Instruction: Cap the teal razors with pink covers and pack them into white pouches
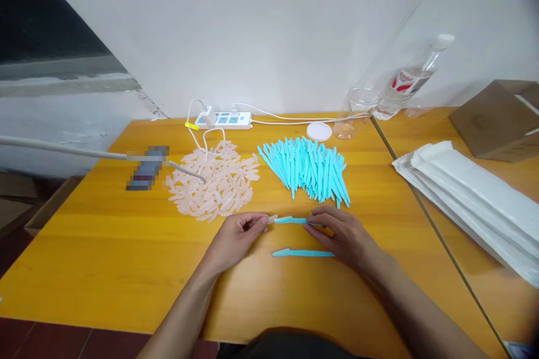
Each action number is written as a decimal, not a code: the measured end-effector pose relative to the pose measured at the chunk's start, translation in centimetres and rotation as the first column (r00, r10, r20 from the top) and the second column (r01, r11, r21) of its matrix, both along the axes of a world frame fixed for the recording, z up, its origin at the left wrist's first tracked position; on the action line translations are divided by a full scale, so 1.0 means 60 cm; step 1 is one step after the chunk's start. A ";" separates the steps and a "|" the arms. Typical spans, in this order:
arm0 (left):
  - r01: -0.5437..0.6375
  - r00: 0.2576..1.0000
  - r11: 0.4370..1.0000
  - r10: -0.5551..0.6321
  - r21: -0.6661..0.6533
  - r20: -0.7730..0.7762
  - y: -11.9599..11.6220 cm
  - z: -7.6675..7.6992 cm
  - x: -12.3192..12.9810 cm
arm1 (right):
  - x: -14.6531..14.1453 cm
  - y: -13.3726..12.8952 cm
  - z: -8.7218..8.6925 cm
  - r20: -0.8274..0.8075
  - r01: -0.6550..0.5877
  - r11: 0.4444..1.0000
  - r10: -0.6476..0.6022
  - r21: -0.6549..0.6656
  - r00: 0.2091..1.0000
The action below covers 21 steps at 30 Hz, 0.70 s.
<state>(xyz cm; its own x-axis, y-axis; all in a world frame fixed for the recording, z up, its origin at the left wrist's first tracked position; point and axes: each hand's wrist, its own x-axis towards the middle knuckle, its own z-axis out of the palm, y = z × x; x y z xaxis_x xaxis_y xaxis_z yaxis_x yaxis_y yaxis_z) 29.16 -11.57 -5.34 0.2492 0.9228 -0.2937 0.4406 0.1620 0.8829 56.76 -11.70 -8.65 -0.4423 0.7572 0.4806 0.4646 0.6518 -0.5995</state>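
Observation:
My left hand (244, 234) pinches a small translucent pinkish cap (273, 219) between thumb and fingers. Its open end meets the blade end of a turquoise eyebrow razor (291, 220); how far the two overlap I cannot tell. The razor's handle is gripped by my right hand (337, 230). Just below, a second turquoise razor (301, 253) lies flat on the table, its right end close under my right hand. A loose pile of pinkish caps (214, 190) spreads beyond my left hand. Beyond my right hand is a heap of turquoise razors (305, 168).
At the back stand a white power strip (229, 120) with cables, a round white lid (319, 131), a clear jar (357, 109) and a water bottle (404, 84). White plastic packages (471, 196) and a cardboard box (497, 120) lie right. A pixelated dark object (147, 168) is left.

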 end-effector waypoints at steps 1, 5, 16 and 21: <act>-0.005 1.000 1.000 0.005 0.003 -0.001 -0.001 0.000 0.000 | 0.000 -0.002 0.001 0.006 -0.002 1.000 0.003 -0.007 1.000; -0.022 1.000 1.000 0.022 0.001 0.006 -0.005 0.000 -0.002 | 0.001 -0.009 0.006 -0.005 0.020 1.000 -0.020 -0.007 1.000; 0.021 1.000 0.999 -0.021 -0.030 -0.002 -0.013 0.005 0.002 | 0.002 -0.018 -0.003 -0.014 0.007 0.999 -0.008 -0.053 1.000; 0.069 0.997 0.997 -0.068 -0.026 0.031 -0.022 -0.003 0.024 | -0.006 -0.025 0.001 0.003 -0.001 0.996 0.001 -0.086 1.000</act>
